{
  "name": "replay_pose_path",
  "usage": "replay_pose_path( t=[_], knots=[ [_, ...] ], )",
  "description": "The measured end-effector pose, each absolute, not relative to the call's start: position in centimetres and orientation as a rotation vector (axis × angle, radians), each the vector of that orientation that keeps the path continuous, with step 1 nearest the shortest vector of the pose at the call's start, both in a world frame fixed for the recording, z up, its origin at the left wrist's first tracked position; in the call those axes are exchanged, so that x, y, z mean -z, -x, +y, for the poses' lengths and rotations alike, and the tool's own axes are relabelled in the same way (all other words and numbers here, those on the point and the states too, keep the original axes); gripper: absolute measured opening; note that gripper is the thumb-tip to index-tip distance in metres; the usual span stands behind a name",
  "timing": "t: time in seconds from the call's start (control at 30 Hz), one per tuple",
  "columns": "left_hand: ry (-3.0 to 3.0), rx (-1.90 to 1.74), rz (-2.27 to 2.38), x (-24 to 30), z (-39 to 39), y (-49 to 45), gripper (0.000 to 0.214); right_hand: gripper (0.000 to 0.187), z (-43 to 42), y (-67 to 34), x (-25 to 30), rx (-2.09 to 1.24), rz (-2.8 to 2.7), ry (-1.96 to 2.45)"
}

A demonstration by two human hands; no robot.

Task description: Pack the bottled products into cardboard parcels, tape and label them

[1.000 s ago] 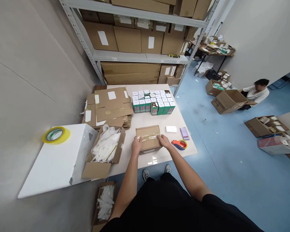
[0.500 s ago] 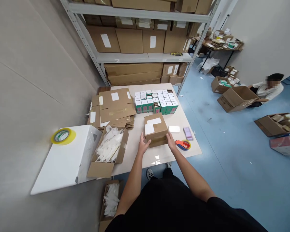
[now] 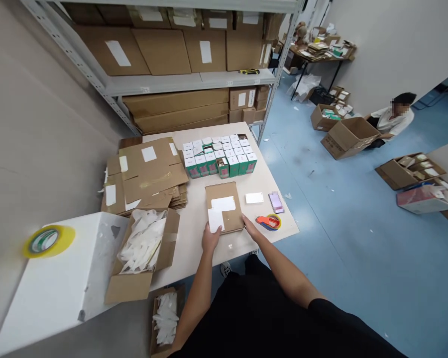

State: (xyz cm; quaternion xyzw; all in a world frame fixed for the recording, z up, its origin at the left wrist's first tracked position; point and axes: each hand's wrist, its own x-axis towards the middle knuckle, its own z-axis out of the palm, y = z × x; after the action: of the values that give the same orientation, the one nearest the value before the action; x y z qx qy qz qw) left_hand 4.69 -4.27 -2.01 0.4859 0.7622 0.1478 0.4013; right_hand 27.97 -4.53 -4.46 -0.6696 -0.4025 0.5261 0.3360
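Your left grip (image 3: 210, 239) and right grip (image 3: 251, 228) hold the box (image 3: 231, 217) — press evenly, keeping it flat on the desk (image 3: 193, 211)

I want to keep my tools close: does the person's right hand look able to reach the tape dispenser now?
Probably yes. The tape dispenser lies on the table just beside the right hand, with nothing visible between them. The hand would only need to leave the box.
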Motion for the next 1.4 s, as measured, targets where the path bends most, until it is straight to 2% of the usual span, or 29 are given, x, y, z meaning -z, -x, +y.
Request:
replay_pose_path(
  t=[0.07,0.13,0.23,0.4,0.57,0.73,0.87,1.03,1.23,1.4],
  knots=[
    [-1.322,-0.385,2.079,1.4,-4.0,-5.8,0.084,0.072,-3.6,-28.8,4.0,-1.360,-1.040,1.749],
    [-1.481,-0.473,2.119,0.3,-3.0,-7.7,0.076,0.075,-2.3,-30.4,2.9,-1.283,-1.077,1.728],
    [-1.674,-0.597,1.986,-1.8,-0.5,-11.5,0.064,0.072,-0.1,-33.4,1.0,-1.184,-1.132,1.688],
    [-1.792,-0.626,1.739,-2.9,5.3,-19.2,0.061,0.068,3.8,-38.2,-0.4,-1.029,-1.232,1.711],
    [-1.726,-0.389,1.613,1.8,10.0,-26.1,0.060,0.065,6.7,-42.3,3.0,-1.018,-1.286,1.821],
    [-1.431,-0.158,1.790,8.1,11.9,-29.5,0.062,0.070,7.7,-44.1,9.3,-1.260,-1.342,2.002],
    [-1.360,-0.041,1.894,10.9,11.7,-29.8,0.051,0.076,7.6,-44.6,13.0,-1.421,-1.485,2.106],
    [-1.366,-0.078,1.991,12.2,10.9,-30.2,0.044,0.075,7.6,-45.1,14.6,-1.382,-1.696,2.106],
    [-1.318,-0.068,2.021,12.2,11.7,-30.2,0.056,0.075,7.7,-45.4,14.5,-1.337,-1.859,2.094],
    [-1.296,-0.043,2.061,11.8,11.8,-30.0,0.047,0.074,7.7,-45.4,13.7,-1.317,-1.990,2.132]
  ],
)
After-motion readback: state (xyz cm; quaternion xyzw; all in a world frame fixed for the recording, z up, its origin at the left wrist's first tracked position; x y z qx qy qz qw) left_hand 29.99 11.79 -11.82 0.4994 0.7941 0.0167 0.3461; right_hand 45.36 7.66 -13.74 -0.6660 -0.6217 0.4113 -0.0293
